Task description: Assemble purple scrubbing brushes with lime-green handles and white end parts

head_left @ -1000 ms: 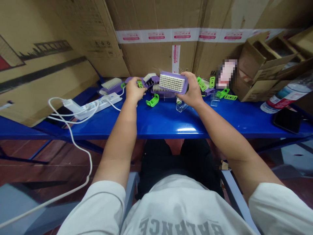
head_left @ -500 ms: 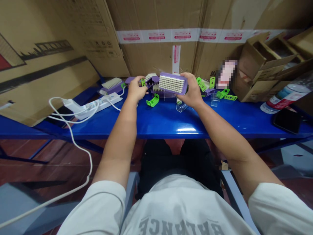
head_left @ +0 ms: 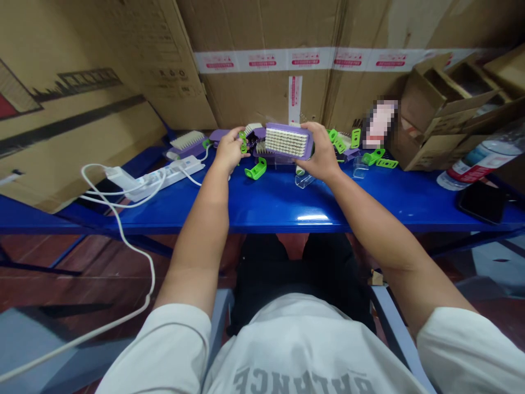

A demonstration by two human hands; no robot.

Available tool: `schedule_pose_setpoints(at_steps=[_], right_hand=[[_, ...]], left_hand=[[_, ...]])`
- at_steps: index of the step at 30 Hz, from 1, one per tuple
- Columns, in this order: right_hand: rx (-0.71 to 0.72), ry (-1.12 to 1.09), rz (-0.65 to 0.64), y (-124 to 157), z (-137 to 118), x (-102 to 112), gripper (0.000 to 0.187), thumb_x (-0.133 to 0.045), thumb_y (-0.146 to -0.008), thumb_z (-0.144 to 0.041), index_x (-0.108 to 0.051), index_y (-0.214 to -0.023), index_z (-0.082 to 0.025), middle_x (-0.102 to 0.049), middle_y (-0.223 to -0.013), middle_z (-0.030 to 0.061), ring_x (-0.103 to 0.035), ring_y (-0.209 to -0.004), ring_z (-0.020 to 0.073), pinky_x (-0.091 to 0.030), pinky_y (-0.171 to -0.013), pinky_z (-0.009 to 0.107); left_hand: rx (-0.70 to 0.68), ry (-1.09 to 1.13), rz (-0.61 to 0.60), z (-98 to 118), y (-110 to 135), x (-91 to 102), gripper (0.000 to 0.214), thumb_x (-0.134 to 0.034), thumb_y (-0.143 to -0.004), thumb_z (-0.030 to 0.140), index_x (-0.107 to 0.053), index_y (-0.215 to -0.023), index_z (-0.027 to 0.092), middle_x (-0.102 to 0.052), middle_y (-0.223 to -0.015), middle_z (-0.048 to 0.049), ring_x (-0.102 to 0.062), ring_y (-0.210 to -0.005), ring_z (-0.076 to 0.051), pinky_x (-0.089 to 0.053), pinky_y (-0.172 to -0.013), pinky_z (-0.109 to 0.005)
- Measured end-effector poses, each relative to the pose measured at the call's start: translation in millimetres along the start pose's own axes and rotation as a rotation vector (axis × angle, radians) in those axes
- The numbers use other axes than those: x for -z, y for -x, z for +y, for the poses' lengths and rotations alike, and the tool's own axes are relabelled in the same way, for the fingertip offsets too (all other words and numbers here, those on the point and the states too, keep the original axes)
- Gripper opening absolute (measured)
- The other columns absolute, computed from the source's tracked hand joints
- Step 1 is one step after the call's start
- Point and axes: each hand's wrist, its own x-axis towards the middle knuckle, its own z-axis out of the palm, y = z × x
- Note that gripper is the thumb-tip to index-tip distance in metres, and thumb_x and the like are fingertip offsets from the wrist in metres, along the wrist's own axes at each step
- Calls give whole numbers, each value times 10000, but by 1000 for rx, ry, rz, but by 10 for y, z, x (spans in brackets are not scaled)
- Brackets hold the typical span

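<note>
My right hand (head_left: 321, 154) grips a purple brush (head_left: 287, 140) with pale bristles turned toward me, held above the blue table (head_left: 279, 200). My left hand (head_left: 228, 150) is closed on a small green clip (head_left: 243, 141), pinched between thumb and fingers close to the brush's left end. A second green clip (head_left: 256, 169) lies on the table just below both hands. More purple brushes (head_left: 189, 142) are piled behind the hands.
A white power strip (head_left: 164, 173) with cables lies at the left. Several green clips (head_left: 375, 156) and clear plastic pieces (head_left: 304, 179) lie at the right. Open cardboard boxes (head_left: 445, 104), a water bottle (head_left: 478, 162) and a black phone (head_left: 482, 202) stand far right. Large cartons line the back.
My left hand has lifted the green clip from the pile and brought it right, toward the brush. The right hand has lowered the brush slightly and tilted its bristles more toward me.
</note>
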Motion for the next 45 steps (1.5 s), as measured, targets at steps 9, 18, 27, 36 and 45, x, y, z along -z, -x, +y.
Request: schedule_pose_setpoints(at_steps=[9,18,27,36,45], right_hand=[[48,-1,-10,24,91,-38,897,-953,-838,-444,-566,-1637,-320,-699,-1669,156,-591,-1684,494,-412,-1461,828],[99,-11,-28,34,108,-66,902,-942,-838,-445,-564,-1647,-318,-701,-1685,151,-616,-1665,481,-436,-1452,821],[84,-20,-32,31,75,-51,890,-958,-844,-468,-584,-1636,-311,-704,-1673,148,-611,-1669,478,-438,-1450,830],[56,-18,-38,33,18,-48,879,-959,-845,-452,-595,-1632,-311,-700,-1685,156,-614,-1664,476,-448,-1441,828],[75,-27,-38,33,55,-50,911,-980,-835,-445,-595,-1646,-292,-703,-1693,167,-612,-1668,472,-437,-1457,802]], left_hand=[[47,174,-61,-17,14,0,536,-515,-1076,23,-795,-1457,274,-791,-1269,-97,-835,-1305,-294,-695,-1207,-526],[51,222,-119,-41,4,8,439,-620,-1083,110,-787,-1443,299,-816,-1305,-94,-857,-1255,-304,-697,-1195,-556],[88,254,-161,24,92,18,510,-555,-1050,57,-754,-1465,276,-845,-1266,-89,-879,-1220,-302,-704,-1181,-581],[82,266,-146,26,88,37,438,-610,-1063,82,-740,-1428,285,-860,-1288,-85,-885,-1247,-292,-671,-1223,-563],[109,342,-207,87,144,22,239,-571,-1081,54,-767,-1145,174,-886,-1164,-86,-877,-1038,-207,-680,-1218,-470]])
